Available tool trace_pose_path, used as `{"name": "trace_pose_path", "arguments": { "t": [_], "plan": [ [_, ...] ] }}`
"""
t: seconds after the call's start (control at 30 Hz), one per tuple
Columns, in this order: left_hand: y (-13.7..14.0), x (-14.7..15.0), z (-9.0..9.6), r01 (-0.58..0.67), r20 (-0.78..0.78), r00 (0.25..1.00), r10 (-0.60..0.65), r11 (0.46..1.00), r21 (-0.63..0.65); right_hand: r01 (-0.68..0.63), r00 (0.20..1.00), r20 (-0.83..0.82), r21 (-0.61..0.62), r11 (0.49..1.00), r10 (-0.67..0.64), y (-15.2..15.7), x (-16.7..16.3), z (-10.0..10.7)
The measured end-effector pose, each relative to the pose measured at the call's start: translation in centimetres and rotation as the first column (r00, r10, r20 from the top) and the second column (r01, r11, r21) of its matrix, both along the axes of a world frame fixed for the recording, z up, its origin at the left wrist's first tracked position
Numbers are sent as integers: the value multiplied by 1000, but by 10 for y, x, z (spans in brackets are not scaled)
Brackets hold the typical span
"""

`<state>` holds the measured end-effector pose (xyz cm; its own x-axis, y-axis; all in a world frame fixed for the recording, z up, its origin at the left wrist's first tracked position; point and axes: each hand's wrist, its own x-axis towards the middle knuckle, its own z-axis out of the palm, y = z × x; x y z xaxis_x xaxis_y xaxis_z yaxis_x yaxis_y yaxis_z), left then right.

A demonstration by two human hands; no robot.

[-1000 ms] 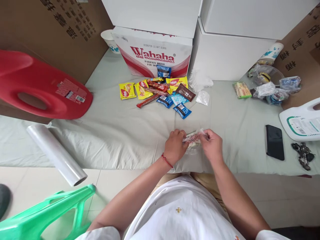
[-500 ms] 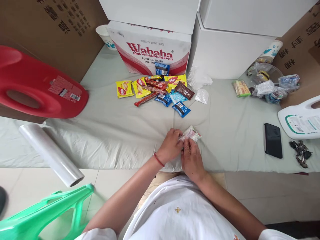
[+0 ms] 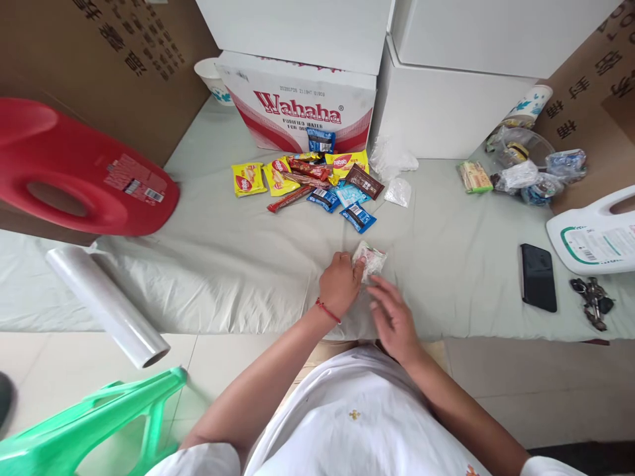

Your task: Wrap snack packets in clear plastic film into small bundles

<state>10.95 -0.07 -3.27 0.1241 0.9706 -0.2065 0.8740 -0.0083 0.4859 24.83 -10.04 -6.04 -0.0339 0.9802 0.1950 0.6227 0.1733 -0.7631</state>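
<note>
Pinching a wrapped packet with the left hand, with the right hand loosely spread near its five-o'clock side.
From the packet, readable between ten and twelve o'clock: "nabati" on yellow packs and, at eleven, "Wahaha PURIFIED WATER" on a carton, partly blocked by a blue pack. Covered partly by the left thumb, too small to read: print on the packet. Cut off between nine and ten: a red jug; at three, a white jug, beyond a phone.

Left hand curled — right loose
</note>
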Motion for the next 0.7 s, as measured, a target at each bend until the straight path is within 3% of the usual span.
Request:
{"name": "trace_pose_path", "arguments": {
  "t": [0.07,0.13,0.27,0.43,0.57,0.7],
  "plan": [
    [-7,0,2,-61,64,996,58,997,48,297,942,-146,-42,954,-300,8,6,4],
    [-15,5,5,-125,109,988,113,986,108,412,879,-215,-104,905,-425,21,4,7],
    [-27,19,9,-153,123,984,131,970,188,310,923,-177,-190,932,-343,46,-15,14],
    [-30,16,5,-87,348,934,81,996,2,324,926,-162,-131,937,-342,52,-26,14],
    [-33,11,2,-120,586,805,97,993,0,236,933,-252,-116,965,-259,49,-18,14],
    [-35,14,-6,-274,756,596,271,953,-126,74,955,-275,-134,988,-109,51,-9,15]
  ]
}}
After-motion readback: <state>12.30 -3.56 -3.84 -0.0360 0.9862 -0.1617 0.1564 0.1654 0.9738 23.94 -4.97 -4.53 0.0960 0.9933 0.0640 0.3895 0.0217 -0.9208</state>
